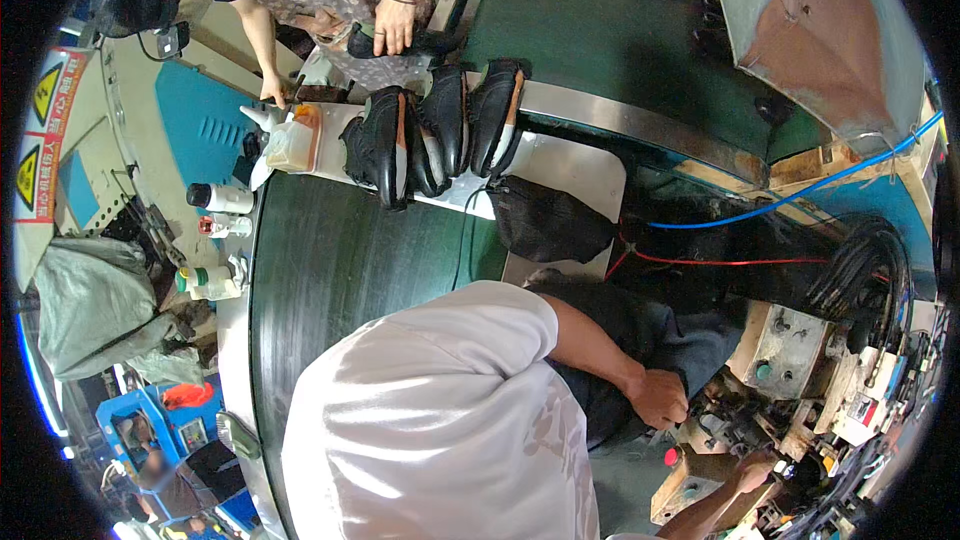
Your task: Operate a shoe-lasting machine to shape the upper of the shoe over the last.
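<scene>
My left hand is curled into a fist beside my dark trouser leg, with nothing visible in it. Lower and further right, my right hand has its fingers closed at a small white-tipped part on the machine's cluttered metalwork. What those fingers grip is too small to make out. Just by my hands are a pale block with a green button and another with a red button. My white shirt and shoulder fill the lower middle.
Several black shoes with brown and white edges stand on a pale ledge, beside a black mesh cloth. A co-worker's hand rests on a dark shoe. Bottles line the left edge. Blue hose and black cables run at right.
</scene>
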`<state>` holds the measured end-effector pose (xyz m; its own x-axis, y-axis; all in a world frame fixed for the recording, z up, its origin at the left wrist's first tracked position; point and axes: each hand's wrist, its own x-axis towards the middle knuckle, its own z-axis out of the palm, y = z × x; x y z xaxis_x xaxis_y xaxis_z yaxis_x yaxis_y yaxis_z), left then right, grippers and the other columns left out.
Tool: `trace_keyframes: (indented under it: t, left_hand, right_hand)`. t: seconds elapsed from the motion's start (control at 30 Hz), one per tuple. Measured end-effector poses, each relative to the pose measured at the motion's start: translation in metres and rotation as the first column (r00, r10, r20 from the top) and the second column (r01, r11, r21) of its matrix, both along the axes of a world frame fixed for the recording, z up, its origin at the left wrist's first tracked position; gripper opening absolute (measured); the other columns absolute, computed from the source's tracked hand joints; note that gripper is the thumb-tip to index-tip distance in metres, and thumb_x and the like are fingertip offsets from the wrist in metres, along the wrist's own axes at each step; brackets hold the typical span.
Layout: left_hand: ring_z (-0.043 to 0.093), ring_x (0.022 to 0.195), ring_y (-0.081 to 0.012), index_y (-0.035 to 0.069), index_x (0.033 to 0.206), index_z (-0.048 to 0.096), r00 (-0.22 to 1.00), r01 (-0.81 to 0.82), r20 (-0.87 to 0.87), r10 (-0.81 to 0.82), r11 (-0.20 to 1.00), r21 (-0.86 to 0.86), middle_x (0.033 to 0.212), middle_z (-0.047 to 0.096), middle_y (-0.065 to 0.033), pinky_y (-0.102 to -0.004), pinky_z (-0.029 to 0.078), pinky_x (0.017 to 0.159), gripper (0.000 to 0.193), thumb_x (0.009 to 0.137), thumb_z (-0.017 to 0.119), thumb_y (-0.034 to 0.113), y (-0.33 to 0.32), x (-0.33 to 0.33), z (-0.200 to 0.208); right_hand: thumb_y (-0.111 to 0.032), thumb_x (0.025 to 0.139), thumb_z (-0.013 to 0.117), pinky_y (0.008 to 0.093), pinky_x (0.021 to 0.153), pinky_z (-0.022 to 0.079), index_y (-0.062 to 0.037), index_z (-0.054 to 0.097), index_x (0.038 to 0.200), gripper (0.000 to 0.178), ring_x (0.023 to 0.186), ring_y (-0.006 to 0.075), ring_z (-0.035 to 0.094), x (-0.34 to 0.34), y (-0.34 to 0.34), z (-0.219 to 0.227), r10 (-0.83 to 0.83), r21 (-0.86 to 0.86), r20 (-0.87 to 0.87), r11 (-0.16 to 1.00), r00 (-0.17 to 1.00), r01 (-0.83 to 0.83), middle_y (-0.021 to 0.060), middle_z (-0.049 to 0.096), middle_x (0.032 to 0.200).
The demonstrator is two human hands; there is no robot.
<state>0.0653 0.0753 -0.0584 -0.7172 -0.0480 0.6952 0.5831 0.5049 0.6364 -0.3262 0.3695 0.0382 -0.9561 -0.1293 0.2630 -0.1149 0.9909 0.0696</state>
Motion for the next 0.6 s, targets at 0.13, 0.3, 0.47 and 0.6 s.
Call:
trace_keyframes:
  t: [0.13,0.3,0.47,0.6]
  left_hand:
    - [0.066,0.081,-0.0399,0.007,0.077,0.061,0.995,0.023,0.094,-0.024,1.0,0.018,0.082,0.065,-0.0144,-0.0564,0.052,0.073,0.025,0.089,0.066,0.029,-0.005,0.007,-0.009]
    - [0.064,0.081,-0.0399,0.015,0.088,0.067,0.992,0.058,0.108,-0.059,0.998,0.012,0.088,0.066,-0.0103,-0.0591,0.055,0.073,0.022,0.099,0.063,0.034,0.008,-0.005,-0.031]
    - [0.062,0.079,-0.0395,0.022,0.102,0.07,0.992,0.079,0.096,-0.081,0.997,0.025,0.094,0.067,-0.0055,-0.0613,0.06,0.074,0.023,0.106,0.058,0.042,0.015,-0.016,-0.05]
    - [0.064,0.075,-0.038,0.016,0.087,0.063,0.999,0.006,0.041,-0.007,1.0,0.02,0.086,0.064,-0.0086,-0.0553,0.057,0.07,0.02,0.096,0.062,0.034,0.013,-0.006,-0.028]
  right_hand:
    - [-0.052,0.101,0.051,0.0599,0.083,0.058,-0.0078,0.068,0.123,0.052,0.101,0.0466,0.072,0.006,-0.019,-0.019,0.071,0.063,0.097,0.995,0.993,-0.077,0.0255,0.074,0.114]
    - [-0.053,0.102,0.05,0.0591,0.083,0.057,-0.009,0.067,0.126,0.053,0.103,0.0458,0.072,0.016,-0.021,-0.01,0.087,0.067,0.062,0.994,0.994,-0.091,0.0237,0.074,0.117]
    - [-0.053,0.102,0.049,0.0594,0.083,0.056,-0.0103,0.066,0.128,0.053,0.103,0.0453,0.072,0.024,-0.034,-0.008,0.106,0.114,0.017,0.988,0.994,-0.108,0.021,0.073,0.121]
    - [-0.015,0.106,0.041,0.0535,0.066,0.057,-0.0089,0.048,0.156,0.05,0.09,0.042,0.074,0.023,-0.017,-0.005,0.196,0.182,0.027,0.963,0.98,-0.198,0.0216,0.077,0.112]
